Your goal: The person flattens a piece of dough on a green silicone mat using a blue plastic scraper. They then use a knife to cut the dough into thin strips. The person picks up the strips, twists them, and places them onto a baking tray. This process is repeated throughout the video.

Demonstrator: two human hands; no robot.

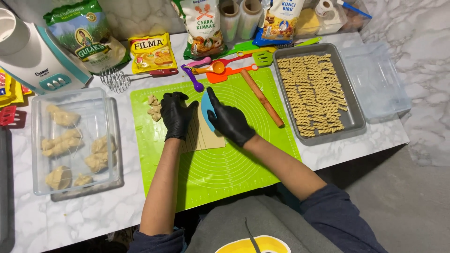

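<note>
Along far edge of surface (pixel 70 213): large green-and-white bag (pixel 86 33), upright at left, leaning beside white appliance (pixel 33 56). Flat yellow pouch (pixel 152 52) with red band, lying just right of it. White-and-green bag (pixel 202 26) standing at centre. Blue-and-white bag (pixel 281 18) further right, behind grey tray (pixel 358 119). Yellow-and-red packets (pixel 10 89) partly cut off at left edge.

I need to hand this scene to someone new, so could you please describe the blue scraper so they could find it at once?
Start at the green mat in the middle of the marble counter. On it lies a thin scored sheet of dough, with two black-gloved hands above it. The blue scraper is the flat, rounded plastic blade in the right hand, the only blue thing on the dough.
</note>
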